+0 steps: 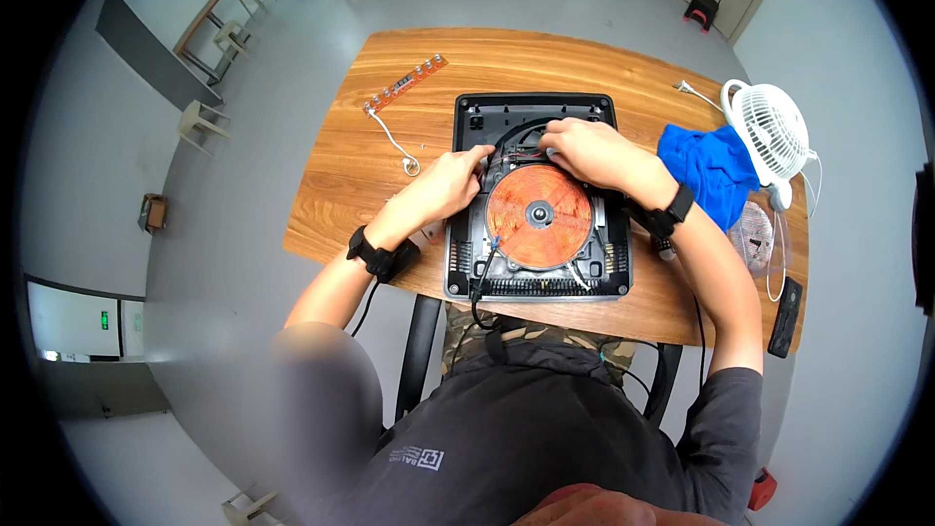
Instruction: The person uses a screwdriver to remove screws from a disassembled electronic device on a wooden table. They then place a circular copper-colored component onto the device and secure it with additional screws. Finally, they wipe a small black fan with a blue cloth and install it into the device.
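Observation:
An opened induction cooker (539,281) lies on the table in front of me, its round copper coil (521,240) exposed in the black housing. Behind the coil, a thick black cord (519,128) arches over some thin wires and inner parts. My left hand (443,187) reaches in from the left, fingers closed at the cord's left end beside the coil. From the right, my right hand (596,151) bends over the coil's far edge, its fingers pinched at the cord's other end. What lies beneath the right fingers is mostly hidden.
A narrow circuit board strip (405,85) with a white lead lies at the table's far left. To the right are a blue cloth (703,170), a white fan (769,131), a clear round fan guard (752,237) and a black oblong piece (785,319).

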`<action>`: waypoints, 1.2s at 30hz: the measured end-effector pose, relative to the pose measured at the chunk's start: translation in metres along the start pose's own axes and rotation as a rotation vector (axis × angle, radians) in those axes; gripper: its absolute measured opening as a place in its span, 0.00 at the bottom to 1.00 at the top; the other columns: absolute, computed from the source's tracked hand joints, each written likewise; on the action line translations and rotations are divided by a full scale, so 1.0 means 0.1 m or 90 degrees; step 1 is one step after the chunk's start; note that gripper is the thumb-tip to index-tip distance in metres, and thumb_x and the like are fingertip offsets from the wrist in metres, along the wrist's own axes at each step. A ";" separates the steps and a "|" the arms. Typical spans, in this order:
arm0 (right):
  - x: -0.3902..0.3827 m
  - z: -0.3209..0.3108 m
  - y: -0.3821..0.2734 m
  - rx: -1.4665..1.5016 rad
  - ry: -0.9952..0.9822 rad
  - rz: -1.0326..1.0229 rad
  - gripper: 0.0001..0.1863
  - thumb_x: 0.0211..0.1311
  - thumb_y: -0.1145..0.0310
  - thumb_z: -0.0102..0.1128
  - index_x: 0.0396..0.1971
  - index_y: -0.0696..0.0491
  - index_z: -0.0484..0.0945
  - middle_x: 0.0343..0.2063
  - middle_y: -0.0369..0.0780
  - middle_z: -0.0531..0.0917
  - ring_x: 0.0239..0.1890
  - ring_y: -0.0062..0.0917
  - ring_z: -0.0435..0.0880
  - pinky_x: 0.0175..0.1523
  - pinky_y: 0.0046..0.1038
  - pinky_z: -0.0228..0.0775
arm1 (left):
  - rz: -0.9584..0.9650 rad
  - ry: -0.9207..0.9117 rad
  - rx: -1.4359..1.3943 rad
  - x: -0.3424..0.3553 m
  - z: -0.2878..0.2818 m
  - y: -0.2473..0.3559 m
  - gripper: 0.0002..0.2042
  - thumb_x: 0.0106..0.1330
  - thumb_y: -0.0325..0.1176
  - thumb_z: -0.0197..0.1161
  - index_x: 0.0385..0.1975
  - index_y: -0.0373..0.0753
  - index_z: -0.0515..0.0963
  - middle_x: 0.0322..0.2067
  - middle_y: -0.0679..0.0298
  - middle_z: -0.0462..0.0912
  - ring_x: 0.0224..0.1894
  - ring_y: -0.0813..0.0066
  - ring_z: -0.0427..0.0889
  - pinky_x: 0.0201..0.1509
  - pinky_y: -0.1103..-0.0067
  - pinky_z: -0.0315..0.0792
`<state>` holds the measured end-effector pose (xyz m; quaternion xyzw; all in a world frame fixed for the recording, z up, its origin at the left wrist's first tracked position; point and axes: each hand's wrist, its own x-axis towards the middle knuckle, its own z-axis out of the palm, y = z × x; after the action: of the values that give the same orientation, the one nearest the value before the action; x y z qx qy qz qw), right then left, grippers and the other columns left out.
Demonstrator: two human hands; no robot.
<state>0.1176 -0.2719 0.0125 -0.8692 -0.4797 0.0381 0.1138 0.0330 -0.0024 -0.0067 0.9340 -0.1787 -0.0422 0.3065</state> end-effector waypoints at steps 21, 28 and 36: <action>0.76 0.29 -0.40 0.065 -0.160 -0.161 0.18 0.61 0.73 0.59 0.51 0.50 0.87 0.49 0.44 0.87 0.51 0.43 0.86 0.56 0.39 0.79 | -0.015 0.101 0.085 -0.55 0.11 -0.06 0.09 0.62 0.25 0.68 0.41 0.34 0.87 0.33 0.51 0.81 0.37 0.50 0.84 0.44 0.63 0.78; 0.81 0.37 -0.48 0.037 -0.162 -0.159 0.18 0.58 0.73 0.62 0.48 0.49 0.88 0.47 0.42 0.88 0.49 0.43 0.87 0.53 0.38 0.81 | -0.040 0.058 0.125 -0.51 0.14 -0.05 0.10 0.61 0.26 0.68 0.41 0.34 0.87 0.36 0.51 0.83 0.41 0.50 0.85 0.48 0.62 0.80; 0.79 0.13 -0.67 0.008 -0.268 -0.094 0.18 0.60 0.72 0.60 0.50 0.51 0.87 0.50 0.44 0.84 0.53 0.42 0.84 0.57 0.38 0.79 | -0.021 0.013 0.145 -0.52 0.16 -0.03 0.08 0.61 0.29 0.69 0.39 0.34 0.88 0.35 0.53 0.83 0.40 0.52 0.85 0.48 0.64 0.79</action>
<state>0.1026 -0.1687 0.0185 -0.8038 -0.5551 0.2131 0.0194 -0.0172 0.0094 -0.0230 0.9659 -0.1636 -0.0171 0.1998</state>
